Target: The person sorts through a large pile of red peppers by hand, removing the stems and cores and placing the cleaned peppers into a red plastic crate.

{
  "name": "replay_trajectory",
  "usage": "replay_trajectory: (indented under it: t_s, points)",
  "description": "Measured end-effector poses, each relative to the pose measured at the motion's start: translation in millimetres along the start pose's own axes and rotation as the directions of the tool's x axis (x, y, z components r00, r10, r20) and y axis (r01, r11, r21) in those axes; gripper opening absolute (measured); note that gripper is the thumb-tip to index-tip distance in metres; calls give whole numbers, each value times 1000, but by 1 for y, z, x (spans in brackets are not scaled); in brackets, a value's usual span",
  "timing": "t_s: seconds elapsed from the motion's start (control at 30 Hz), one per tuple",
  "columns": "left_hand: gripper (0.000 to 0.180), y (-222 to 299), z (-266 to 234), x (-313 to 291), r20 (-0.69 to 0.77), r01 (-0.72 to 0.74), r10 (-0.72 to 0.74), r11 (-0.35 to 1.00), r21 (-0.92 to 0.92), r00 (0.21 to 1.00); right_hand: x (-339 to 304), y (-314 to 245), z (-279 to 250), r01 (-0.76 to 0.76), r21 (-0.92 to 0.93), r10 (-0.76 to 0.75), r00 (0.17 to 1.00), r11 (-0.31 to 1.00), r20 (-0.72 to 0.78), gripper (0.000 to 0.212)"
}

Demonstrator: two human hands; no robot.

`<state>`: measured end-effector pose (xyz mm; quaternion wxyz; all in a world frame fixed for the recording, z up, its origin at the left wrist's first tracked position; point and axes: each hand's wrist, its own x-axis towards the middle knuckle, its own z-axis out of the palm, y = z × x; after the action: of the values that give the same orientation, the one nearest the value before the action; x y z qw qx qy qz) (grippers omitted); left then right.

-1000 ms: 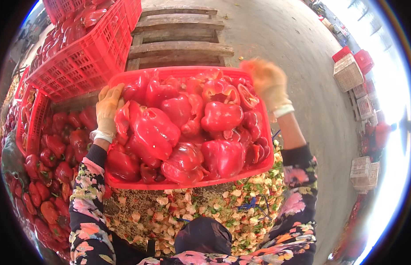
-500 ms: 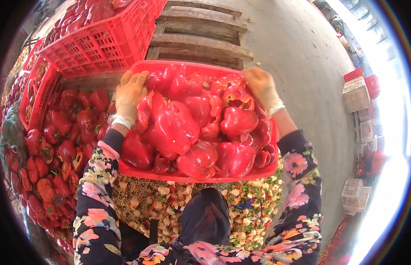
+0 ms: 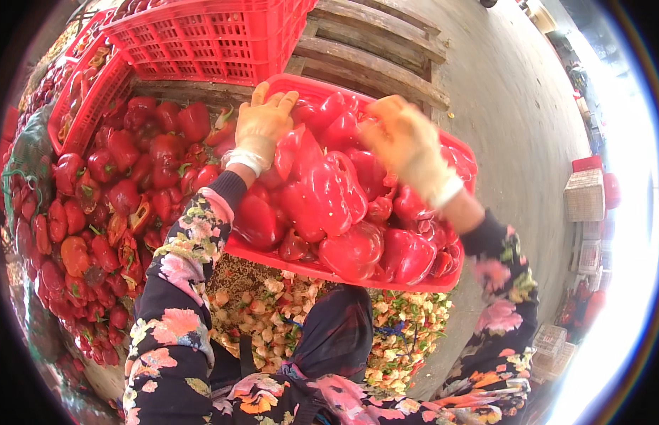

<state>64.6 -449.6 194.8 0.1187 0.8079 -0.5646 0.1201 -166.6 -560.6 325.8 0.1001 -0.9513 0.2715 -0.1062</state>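
A red plastic crate heaped with wet, cored red bell peppers is in front of me, tilted in view with its far end toward the left. My left hand, in an orange-yellow glove, grips the crate's far left corner, its fingers over the rim. Above the peppers is my right hand in a matching glove. Motion smears its fingers, and whether it holds a pepper cannot be made out. Some peppers behind it are hidden.
To the left lies a large pile of whole red peppers. Red slatted crates of peppers stand behind it, beside a wooden pallet. Pale pepper cores cover the ground by my knee. White baskets line the right side.
My right hand has left the crate's far right corner and moved inward over the peppers. My left hand stays at the rim. The crate sits turned and farther right in view.
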Motion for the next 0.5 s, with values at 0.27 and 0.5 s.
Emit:
replay_trajectory:
  t_s: [0.27,0.5]
  points:
    - [50,-7,0,2,21,21,-20,999,-38,1000,-21,-25,0,1,643,25,999,766,-32,46]
    - [49,15,0,11,25,16,-15,1000,-18,1000,9,89,57,332,207,-304,940,920,-155,22]
